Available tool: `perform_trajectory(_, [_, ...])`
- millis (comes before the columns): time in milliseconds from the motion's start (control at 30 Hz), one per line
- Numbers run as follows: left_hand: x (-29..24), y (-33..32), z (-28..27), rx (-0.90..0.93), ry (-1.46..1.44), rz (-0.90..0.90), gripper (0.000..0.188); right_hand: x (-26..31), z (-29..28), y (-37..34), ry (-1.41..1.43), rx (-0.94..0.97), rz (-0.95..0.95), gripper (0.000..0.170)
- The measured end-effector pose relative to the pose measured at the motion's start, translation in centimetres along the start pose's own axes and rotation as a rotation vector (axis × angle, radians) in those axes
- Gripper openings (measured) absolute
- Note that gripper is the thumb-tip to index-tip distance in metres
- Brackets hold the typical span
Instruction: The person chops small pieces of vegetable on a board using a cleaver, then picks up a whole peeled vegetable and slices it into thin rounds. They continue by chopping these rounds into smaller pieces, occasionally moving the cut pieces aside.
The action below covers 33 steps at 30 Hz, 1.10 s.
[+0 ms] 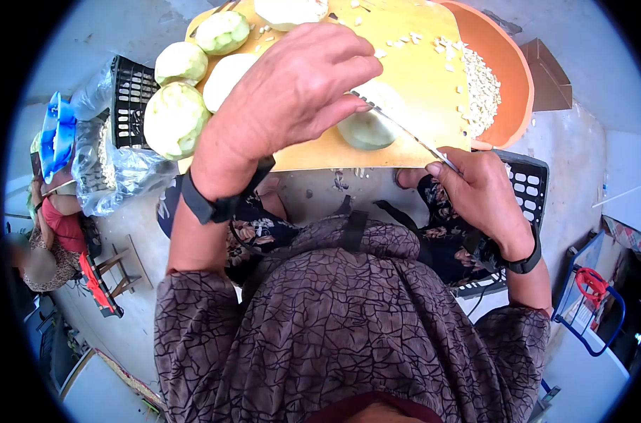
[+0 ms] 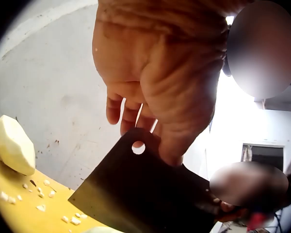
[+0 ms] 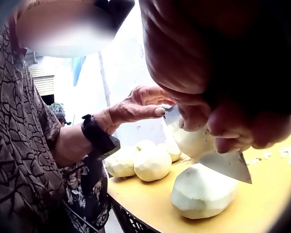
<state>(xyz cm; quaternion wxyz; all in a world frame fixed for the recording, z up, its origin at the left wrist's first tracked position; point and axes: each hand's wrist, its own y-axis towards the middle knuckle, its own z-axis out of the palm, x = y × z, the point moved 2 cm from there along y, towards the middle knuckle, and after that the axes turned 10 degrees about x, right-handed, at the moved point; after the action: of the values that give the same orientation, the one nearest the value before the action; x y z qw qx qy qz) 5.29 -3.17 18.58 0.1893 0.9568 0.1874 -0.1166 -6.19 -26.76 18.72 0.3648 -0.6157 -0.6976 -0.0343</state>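
My right hand [image 1: 481,187] grips the handle end of a broad cleaver [image 2: 145,182], whose dark blade has a round hole near one corner. At that corner my left hand [image 1: 303,84] pinches the blade, thumb on one face and fingertips behind it in the left wrist view. Edge-on in the head view, the blade slants over a large peeled, pale green round vegetable [image 3: 203,191] with faceted sides. The vegetable rests on a yellow board [image 1: 426,92]. Small white diced pieces [image 1: 444,48] lie scattered across the board.
Several more peeled vegetables [image 1: 176,120] crowd the board's left side. An orange basin [image 1: 519,92] on the right holds many diced pieces. Black crates [image 1: 131,99] flank the board, and clear plastic bags [image 1: 116,176] lie left. Another person [image 1: 59,233] sits farther left beside a blue basin [image 1: 58,137].
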Motion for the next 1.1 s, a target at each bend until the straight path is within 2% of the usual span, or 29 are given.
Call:
perform_trajectory(67, [0.7,0.3,0.0,0.089,-0.071,0.018,0.028,0.6,-0.2,0.6,-0.018,-0.003,-0.019,0.022])
perform_trajectory(167, [1.3,0.6,0.9,0.271,-0.142,-0.036,0.028,1.7,-0.7,1.0,-0.048,0.032,0.035,0.023])
perform_trajectory(233, [1.4,0.5,1.3,0.317,-0.055,-0.038,0.028,2.6,-1.1,1.3,-0.027,0.07,0.124,0.024])
perform_trajectory(267, [1.4,0.4,1.5,0.341,-0.011,-0.038,0.029,2.4,-1.1,1.5,-0.079,0.05,0.097,0.024])
perform_trajectory(367, [1.4,-0.1,1.9,0.252,-0.043,-0.031,0.034,1.4,-0.6,1.7,-0.176,0.001,0.044,0.025])
perform_trajectory(433, [0.8,-0.2,1.2,0.064,0.042,0.02,0.035,1.0,-0.4,1.9,-0.174,-0.011,0.05,0.025])
perform_trajectory(600, [-0.7,-1.7,1.4,-0.231,0.018,0.033,0.031,1.2,-1.3,1.3,0.015,0.01,0.19,0.026])
perform_trajectory(700, [-1.6,-2.1,3.7,-0.1,-0.037,0.067,0.032,0.3,-1.3,1.0,0.074,-0.014,0.229,0.029])
perform_trajectory(833, [-1.4,-0.9,7.7,0.046,-0.129,-0.013,0.047,-1.2,-0.3,0.8,0.11,-0.05,0.224,0.028])
perform_trajectory(867, [-1.2,-0.8,8.7,0.157,-0.12,-0.059,0.06,-1.5,0.0,0.8,0.12,-0.057,0.229,0.028])
perform_trajectory(1000, [-1.3,-0.5,11.3,0.221,-0.063,-0.134,0.068,-2.3,0.6,0.9,0.145,-0.092,0.21,0.024])
perform_trajectory(1100, [-1.4,-0.3,11.5,0.217,-0.072,-0.161,0.063,-4.0,1.8,1.2,0.211,-0.146,0.138,0.023])
